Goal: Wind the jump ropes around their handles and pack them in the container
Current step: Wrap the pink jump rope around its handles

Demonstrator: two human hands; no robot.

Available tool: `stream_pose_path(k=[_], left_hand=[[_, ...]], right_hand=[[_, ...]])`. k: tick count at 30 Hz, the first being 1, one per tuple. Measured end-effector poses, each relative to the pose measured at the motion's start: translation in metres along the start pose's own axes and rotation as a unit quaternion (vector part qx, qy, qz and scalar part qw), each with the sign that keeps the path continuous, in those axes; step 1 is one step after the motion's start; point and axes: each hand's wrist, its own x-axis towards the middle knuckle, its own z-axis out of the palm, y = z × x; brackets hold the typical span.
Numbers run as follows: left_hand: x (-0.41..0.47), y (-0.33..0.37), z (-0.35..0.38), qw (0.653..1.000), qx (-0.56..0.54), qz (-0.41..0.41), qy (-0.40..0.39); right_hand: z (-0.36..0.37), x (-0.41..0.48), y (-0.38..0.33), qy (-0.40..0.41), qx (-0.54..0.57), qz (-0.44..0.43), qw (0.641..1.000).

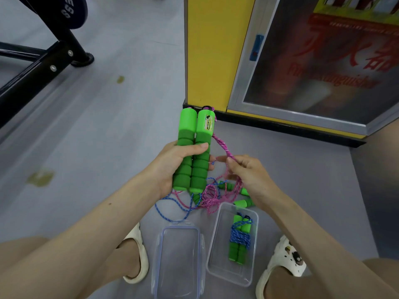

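Centre frame: left grip (183, 162) curled round a pair of green foam jump-rope handles (195, 145), held upright side by side. Right grip (248, 175) pinches the pink braided rope (224, 150) just right of them. Loose pink and blue rope tangle (208, 196) lies on the grey floor (108, 147) below. Lower centre: clear plastic container (218, 258) holds one blue-wound green bundle (239, 238); clear lid (179, 262) just left of it.

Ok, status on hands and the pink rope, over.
Left hand grips paired green handles. Right hand pinches pink rope, unwound. One blue-wound set in container. Loose ropes tangled below.
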Motion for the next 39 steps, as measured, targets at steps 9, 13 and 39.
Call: stream_pose_path(k=[9, 13, 39], left_hand=[[0.004, -0.001, -0.004, 0.999, -0.003, -0.015, 0.036], [0.001, -0.004, -0.001, 0.995, 0.024, 0.004, 0.094], [0.012, -0.038, 0.008, 0.8, 0.527, 0.183, 0.222]], right_hand=[[-0.007, 0.0, -0.004, 0.045, 0.137, -0.005, 0.989], [0.0, -0.003, -0.003, -0.044, 0.091, 0.067, 0.993], [-0.002, -0.019, -0.026, -0.129, -0.081, 0.122, 0.981]])
